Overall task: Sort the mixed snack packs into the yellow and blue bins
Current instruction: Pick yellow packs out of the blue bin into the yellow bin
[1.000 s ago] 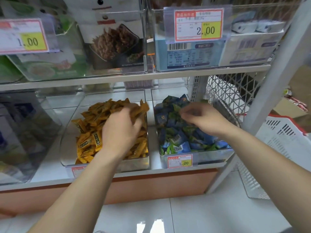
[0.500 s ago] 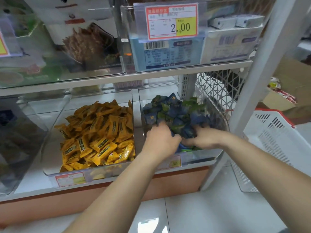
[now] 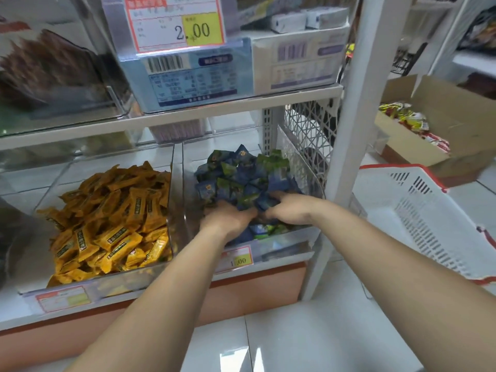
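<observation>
The blue packs hide what your left hand and right hand hold; the 7 o'clock label is blurred.

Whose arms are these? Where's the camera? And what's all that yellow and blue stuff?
No machine here: these are a person's arms. The camera sits on their head, looking down at a shop shelf. Two clear bins stand there: one holds yellow snack packs, the other blue snack packs. The left hand and right hand both reach into the blue pile, close together. Their fingertips are buried among packs, so I cannot tell whether they hold any. A white basket stands to the right.
</observation>
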Available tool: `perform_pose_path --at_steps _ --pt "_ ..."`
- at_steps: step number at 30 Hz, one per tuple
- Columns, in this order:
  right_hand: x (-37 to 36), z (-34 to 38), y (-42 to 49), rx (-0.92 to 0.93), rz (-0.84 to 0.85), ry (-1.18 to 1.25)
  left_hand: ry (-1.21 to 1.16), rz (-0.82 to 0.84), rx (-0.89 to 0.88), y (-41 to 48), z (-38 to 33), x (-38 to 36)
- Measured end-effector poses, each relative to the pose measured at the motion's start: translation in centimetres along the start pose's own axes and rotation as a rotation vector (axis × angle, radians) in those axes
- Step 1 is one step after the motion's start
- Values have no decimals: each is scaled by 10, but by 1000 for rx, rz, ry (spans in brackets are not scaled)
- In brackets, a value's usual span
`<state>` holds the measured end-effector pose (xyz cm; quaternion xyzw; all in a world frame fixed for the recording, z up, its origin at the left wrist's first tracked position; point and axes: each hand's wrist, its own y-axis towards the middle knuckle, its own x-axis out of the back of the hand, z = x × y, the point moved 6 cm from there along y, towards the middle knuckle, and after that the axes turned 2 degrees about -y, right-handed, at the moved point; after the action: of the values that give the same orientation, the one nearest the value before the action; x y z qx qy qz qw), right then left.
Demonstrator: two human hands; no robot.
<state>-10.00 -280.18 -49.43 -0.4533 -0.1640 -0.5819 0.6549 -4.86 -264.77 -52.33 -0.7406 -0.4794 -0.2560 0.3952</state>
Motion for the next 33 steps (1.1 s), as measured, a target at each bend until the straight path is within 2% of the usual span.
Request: perform_pose_path --at_steps 5,10,15,19,22,24,26,29,31,33 --pt "-1 1 3 10 -24 55 -327 3 20 0 4 0" --pt "-1 12 0 58 1 403 -588 64 15 -1 -12 1" --pt "-7 10 2 5 12 635 -841 178 60 -7 -14 -2" --pt "-4 10 3 -60 -30 912 -1114 232 107 -9 -18 1" --pt "16 15 6 -38 -98 1038 -1363 322 44 -8 -29 12" --pt "29 20 7 5 -135 1100 -1433 317 -16 -4 -35 23" --pt "36 24 9 34 -125 1093 -1361 206 -25 2 -36 37" --pt "39 29 9 70 -91 995 -1065 6 21 4 -32 58" --pt "45 32 6 123 -126 763 -787 -130 -38 4 -29 71" --pt "47 37 2 202 -122 448 -483 -180 -167 5 -31 78"
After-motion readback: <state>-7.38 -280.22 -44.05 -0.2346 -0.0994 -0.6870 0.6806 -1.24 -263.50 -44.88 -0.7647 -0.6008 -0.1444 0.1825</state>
